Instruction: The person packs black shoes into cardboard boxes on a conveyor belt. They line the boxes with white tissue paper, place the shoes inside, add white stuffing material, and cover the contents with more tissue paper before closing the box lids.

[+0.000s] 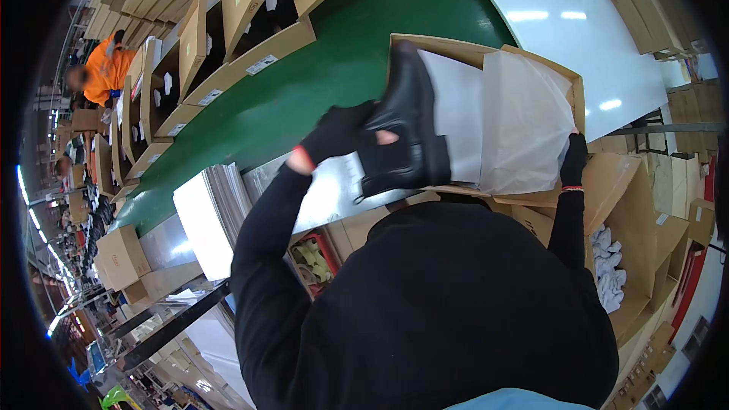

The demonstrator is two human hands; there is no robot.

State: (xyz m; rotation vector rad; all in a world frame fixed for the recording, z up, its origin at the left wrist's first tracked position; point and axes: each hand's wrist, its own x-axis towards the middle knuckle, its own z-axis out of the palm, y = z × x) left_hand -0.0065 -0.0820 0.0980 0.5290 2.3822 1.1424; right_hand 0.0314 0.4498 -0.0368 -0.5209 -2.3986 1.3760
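My left hand (pixel 343 130), in a black glove with bare fingertips, is closed around a black leather boot (pixel 410 118). The boot is held over the left part of an open brown cardboard box (pixel 538 55), its toe pointing away from me. White sheet paper (pixel 458 110) shows in the box beside the boot. Thin, whitish wrapping paper (pixel 525 125) covers the right part of the box. At the box's right edge, my right hand (pixel 574 161), also gloved, grips the rim next to this paper; its fingers are partly hidden.
A green conveyor belt (pixel 334 76) runs beyond the box, carrying a row of open shoe boxes (pixel 228 61). A white paper stack (pixel 209 209) stands left. Crumpled paper fills a carton (pixel 638 235) at right. A person in orange (pixel 106 72) works far left.
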